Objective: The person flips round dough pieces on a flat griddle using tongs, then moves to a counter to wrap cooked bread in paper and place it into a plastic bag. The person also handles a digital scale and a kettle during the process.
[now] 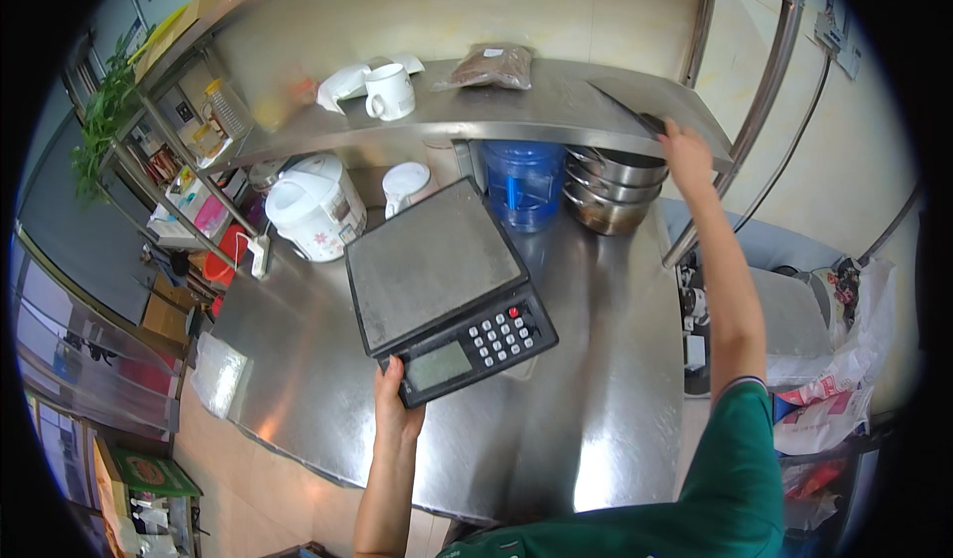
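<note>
My left hand (399,409) grips the lower left corner of a black kitchen scale (437,265), its thumb on top beside the display. The scale has a flat grey metal platform and a keypad with white keys and one red key. It is held tilted above the steel table (308,359). Out to the upper right, my right hand (687,156) reaches to the front edge of the steel shelf (556,106). Its fingers are closed on the dark handle of a knife (625,103), whose blade lies over the shelf top.
On the shelf are a white mug (390,91) and a clear bag of brown contents (496,66). Beneath it stand a white rice cooker (320,210), a white lidded cup (407,185), a blue water jug (524,186) and stacked steel pots (608,206). A plastic packet (218,374) lies at the table's left edge.
</note>
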Demonstrator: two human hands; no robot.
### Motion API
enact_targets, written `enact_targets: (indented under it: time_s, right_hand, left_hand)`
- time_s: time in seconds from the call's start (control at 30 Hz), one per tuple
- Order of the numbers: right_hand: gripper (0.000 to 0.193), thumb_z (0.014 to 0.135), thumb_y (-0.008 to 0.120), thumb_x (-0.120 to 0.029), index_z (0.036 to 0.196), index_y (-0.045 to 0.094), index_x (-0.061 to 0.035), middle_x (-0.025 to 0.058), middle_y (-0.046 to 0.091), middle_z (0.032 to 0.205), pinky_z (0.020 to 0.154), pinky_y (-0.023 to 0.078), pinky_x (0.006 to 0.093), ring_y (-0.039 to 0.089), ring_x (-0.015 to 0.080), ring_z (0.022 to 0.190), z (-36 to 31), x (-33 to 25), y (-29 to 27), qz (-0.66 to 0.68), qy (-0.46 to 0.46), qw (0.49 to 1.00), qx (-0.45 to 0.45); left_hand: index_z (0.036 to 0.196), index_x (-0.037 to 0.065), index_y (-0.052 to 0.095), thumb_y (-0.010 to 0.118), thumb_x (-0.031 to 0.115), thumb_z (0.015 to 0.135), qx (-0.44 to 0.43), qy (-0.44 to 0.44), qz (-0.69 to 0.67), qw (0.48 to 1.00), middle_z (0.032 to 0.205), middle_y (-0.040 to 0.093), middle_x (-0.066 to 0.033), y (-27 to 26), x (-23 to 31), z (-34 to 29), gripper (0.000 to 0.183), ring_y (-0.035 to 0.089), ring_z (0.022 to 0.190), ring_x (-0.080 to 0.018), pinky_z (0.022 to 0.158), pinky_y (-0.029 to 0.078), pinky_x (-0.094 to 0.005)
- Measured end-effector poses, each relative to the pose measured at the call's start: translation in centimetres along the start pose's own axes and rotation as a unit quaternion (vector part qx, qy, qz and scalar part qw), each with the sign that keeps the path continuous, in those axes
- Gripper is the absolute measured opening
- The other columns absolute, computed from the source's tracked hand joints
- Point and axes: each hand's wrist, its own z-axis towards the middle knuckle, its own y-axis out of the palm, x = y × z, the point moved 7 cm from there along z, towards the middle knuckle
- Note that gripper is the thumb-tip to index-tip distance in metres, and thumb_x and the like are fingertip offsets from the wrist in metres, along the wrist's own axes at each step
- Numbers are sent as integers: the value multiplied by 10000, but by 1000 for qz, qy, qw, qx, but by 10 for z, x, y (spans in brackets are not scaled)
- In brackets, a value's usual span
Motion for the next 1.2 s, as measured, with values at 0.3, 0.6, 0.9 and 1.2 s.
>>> enact_targets:
  time_s: [0.3, 0.6, 0.9, 1.2]
  right_hand:
    - [464, 849, 659, -314, 1272, 561, -152, 198, 551, 1250, 959, 455, 456, 506, 392, 1177, 75, -137, 10, 218, -116, 967, 56]
    - [412, 831, 564, -109, 1234, 603, -189, 196, 663, 954, 756, 526, 466, 652, 362, 883, 147, -167, 77, 180, -87, 976, -90]
    - [566, 785, 500, 55, 1291, 580, -185, 181, 627, 943, 783, 509, 443, 626, 366, 874, 70, -25, 37, 63, -51, 996, -24]
    - [676, 747, 474, 123, 1350, 529, -178, 194, 585, 1004, 855, 467, 389, 583, 344, 956, 95, -9, 37, 218, -176, 958, -59]
  left_hand:
    - [1305, 47, 451, 686, 409, 857, -73, -41, -10, 996, 1252, 570, -80, 11, 23, 90, 622, 554, 1156, -221, 988, 443, -371]
    - [1233, 100, 560, 585, 367, 938, -195, -13, 25, 980, 1169, 634, -74, 159, 78, 227, 398, 619, 1050, -205, 922, 486, -361]
    - [1156, 71, 589, 707, 317, 862, -166, -34, 91, 981, 1079, 651, -68, 256, 52, 363, 401, 622, 994, -201, 879, 493, -362]
    - [1190, -14, 574, 755, 324, 812, -139, 68, 354, 922, 1183, 609, -162, 269, 75, 416, 539, 578, 1115, -281, 967, 439, -367]
